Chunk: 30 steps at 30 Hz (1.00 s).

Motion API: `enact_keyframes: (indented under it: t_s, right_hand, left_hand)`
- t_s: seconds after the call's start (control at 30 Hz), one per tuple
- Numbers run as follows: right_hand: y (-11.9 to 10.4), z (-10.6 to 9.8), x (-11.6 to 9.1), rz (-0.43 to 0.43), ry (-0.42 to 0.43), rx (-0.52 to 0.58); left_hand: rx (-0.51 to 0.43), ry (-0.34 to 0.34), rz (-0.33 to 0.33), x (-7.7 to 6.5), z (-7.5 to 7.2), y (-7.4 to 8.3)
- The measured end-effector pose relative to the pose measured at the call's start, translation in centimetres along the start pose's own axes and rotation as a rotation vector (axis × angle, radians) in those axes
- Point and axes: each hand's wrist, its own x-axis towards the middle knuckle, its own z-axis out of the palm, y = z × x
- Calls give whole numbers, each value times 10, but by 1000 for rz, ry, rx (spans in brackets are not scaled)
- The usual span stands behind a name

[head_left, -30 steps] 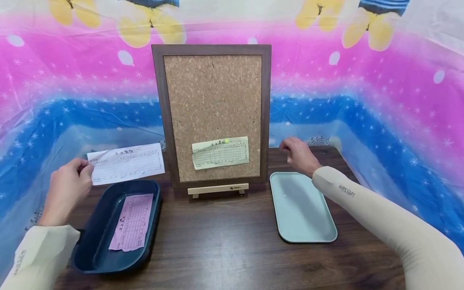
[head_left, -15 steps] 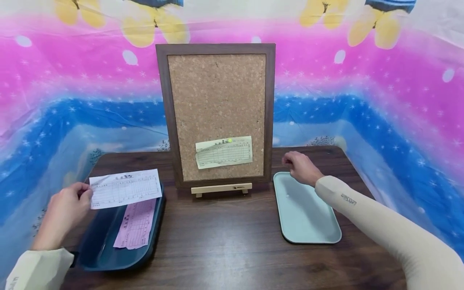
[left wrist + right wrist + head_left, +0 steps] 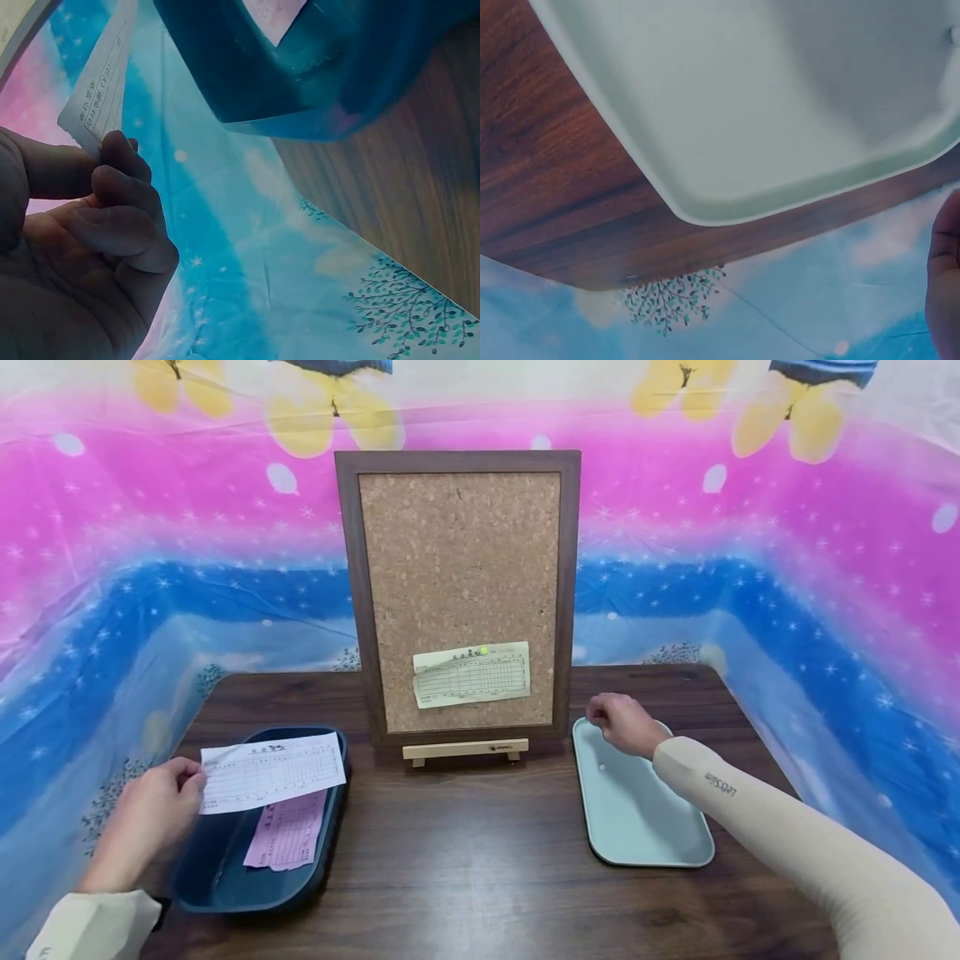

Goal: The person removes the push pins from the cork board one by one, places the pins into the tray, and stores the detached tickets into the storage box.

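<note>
A white printed slip is pinched by its left edge between the thumb and fingers of my left hand. It hangs over a dark blue tray, in which a pink slip lies partly covered. A pale green slip is pinned by a yellow-green pin low on a framed corkboard. My right hand hovers at the far end of a pale green tray, fingers bent; whether they hold something small is hidden. A small whitish object lies in that tray.
The corkboard stands on a wooden easel at the middle of a dark wooden table. A patterned cloth surrounds the table's back and sides.
My left hand has lowered the white slip from beside the corkboard to over the dark blue tray. My right hand has come down slightly toward the pale green tray. The head view has shifted a little.
</note>
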Motion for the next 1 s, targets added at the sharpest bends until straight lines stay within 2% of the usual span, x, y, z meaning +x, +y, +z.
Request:
enact_keyframes:
  t_s: [0.27, 0.4, 0.5, 0.67, 0.83, 0.9, 1.0]
  right_hand:
    - [4, 7, -3, 22, -70, 35]
    - [6, 11, -6, 30, -118, 42]
    - [7, 14, -9, 21, -137, 45]
    - [9, 17, -11, 9, -145, 55]
    - [13, 21, -11, -5, -142, 60]
    - [14, 23, -11, -11, -141, 55]
    - [14, 23, -11, -8, -147, 54]
  left_hand:
    - [-2, 31, -52, -3, 1, -7]
    - [-5, 63, -51, -7, -1, -12]
    - [-9, 76, -15, -10, -1, -15]
    - [18, 10, 5, -13, 0, -19]
    - [48, -158, -20, -10, 2, -21]
    - [60, -202, -8, -11, 3, -20]
    - [82, -207, 36, -15, 5, -17]
